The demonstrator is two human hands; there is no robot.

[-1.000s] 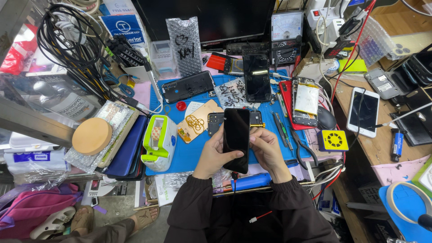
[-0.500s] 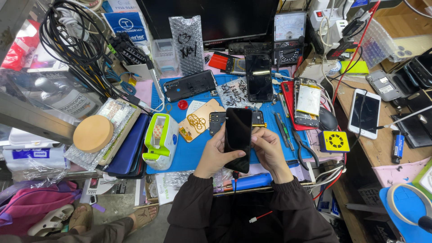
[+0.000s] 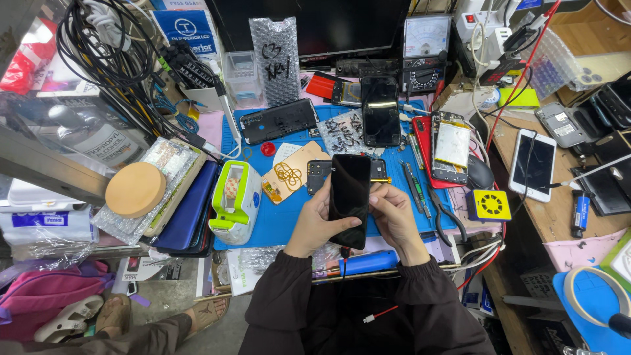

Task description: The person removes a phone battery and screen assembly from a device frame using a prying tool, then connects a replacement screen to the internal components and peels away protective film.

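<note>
The black phone (image 3: 349, 199) stands over the near edge of the blue mat (image 3: 276, 220), long axis near-to-far, left hand (image 3: 317, 223) closed on its left edge and right hand (image 3: 393, 212) apparently pinching its right (fingertips partly hidden).

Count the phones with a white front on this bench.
1: a white-fronted phone lies face up on the wooden shelf at the right, apart from the black phone in both hands. Others may be hidden in the clutter.
</note>
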